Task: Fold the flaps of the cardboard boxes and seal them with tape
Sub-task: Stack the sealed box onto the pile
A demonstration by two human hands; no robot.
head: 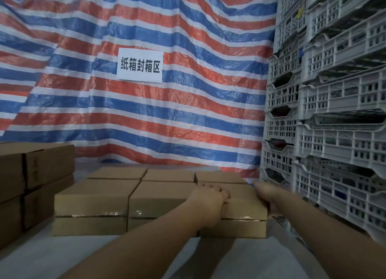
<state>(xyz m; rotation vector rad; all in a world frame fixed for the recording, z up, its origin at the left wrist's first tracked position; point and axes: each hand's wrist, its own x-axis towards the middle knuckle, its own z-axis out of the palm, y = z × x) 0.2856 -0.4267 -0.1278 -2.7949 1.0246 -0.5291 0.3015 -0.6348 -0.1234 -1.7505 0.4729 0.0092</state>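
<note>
Both grips clasp the rightmost flat brown cardboard box point(242, 205): left hand point(208, 197) on its top, right hand point(265, 197) at its right edge. It abuts neighbouring taped boxes point(92, 205) on the pale desk point(41, 255); grey plastic crates point(334, 132) stand near to the right.

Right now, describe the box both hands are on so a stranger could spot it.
Find the grey crate stack on the right; beside it lies a block of flat cardboard boxes. It is the front-right top box, nearest the crates, the only one with the left hand and right hand on it.
</note>
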